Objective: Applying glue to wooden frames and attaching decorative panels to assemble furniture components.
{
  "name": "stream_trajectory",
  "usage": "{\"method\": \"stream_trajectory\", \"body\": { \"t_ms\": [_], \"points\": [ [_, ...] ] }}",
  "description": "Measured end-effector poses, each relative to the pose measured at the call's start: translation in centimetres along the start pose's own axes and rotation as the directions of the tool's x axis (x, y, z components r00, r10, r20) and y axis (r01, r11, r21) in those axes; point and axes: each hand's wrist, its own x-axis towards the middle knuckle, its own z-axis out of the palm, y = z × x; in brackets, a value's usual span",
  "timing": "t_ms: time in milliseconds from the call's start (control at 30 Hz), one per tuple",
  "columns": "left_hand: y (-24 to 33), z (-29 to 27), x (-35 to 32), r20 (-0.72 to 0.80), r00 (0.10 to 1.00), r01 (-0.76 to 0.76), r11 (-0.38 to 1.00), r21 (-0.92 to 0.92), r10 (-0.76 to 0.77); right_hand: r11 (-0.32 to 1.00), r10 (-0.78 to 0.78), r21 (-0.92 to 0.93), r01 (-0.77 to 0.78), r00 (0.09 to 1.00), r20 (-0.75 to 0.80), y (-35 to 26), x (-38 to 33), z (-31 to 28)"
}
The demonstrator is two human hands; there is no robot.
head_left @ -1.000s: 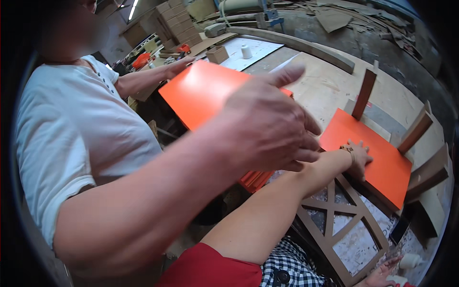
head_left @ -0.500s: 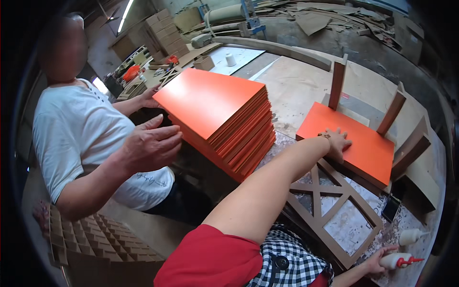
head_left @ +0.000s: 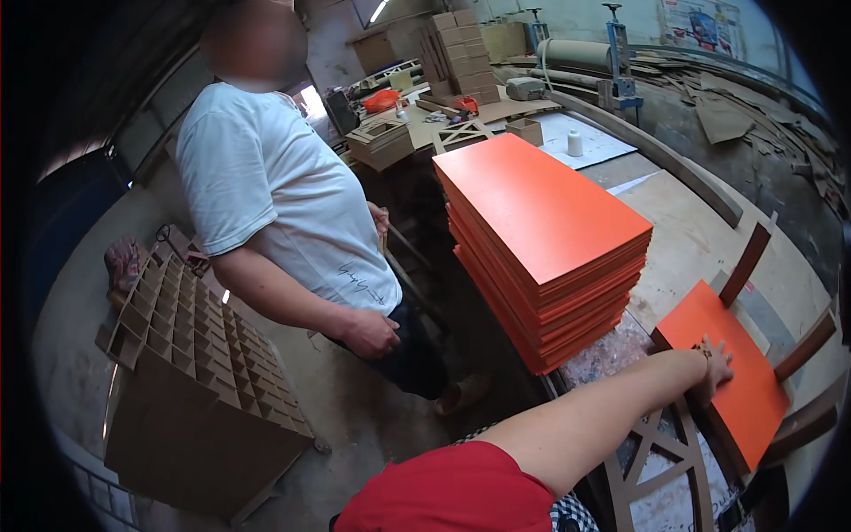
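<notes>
My left hand [head_left: 712, 372] lies on an orange board [head_left: 722, 355] at the right, fingers spread and nothing gripped. A bracelet is around its wrist. Brown upright pieces [head_left: 746, 262] stand along the board's far and right sides. Beneath my forearm, a brown lattice frame [head_left: 687, 465] with crossing bars rests on the worktable [head_left: 678, 239]. Left of the board rises a tall stack of orange boards [head_left: 545, 208], which my hand does not touch. My right hand is out of the picture.
A person in a white T-shirt [head_left: 275, 195] stands left of the stack, hands lowered. At lower left is a brown rack of many compartments [head_left: 186, 417]. Farther back are a white bottle [head_left: 574, 143], a small open box [head_left: 525, 132] and stacked cartons [head_left: 465, 53].
The view has swung left, so my right hand and the white bottles beside it have left the picture. The other person's hands have come down from the stack. My left hand stays on the board.
</notes>
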Motion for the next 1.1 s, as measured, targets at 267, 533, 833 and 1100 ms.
{"method": "stream_trajectory", "body": {
  "t_ms": [267,533,833,1100],
  "points": [
    [-0.2,1.0,1.1,-0.006,0.999,-0.038,0.999,-0.027,0.038,0.943,-0.022,-0.329,0.045,0.997,0.074,1.3,-1.4,3.1],
    [-0.4,1.3,1.1,-0.022,0.999,-0.043,0.998,-0.05,0.042,0.777,-0.002,-0.621,0.108,0.986,0.169,-2.9,-11.7,15.9],
    [0.1,1.0,1.1,-0.001,0.999,-0.039,0.999,-0.017,0.039,0.828,0.175,-0.558,-0.053,0.97,0.168,1.2,-4.3,9.8],
    [0.3,-1.0,-0.3,0.079,0.997,-0.024,1.0,-0.002,0.024,0.913,0.253,-0.371,-0.172,0.951,0.18,3.1,-2.5,9.8]
  ]
}}
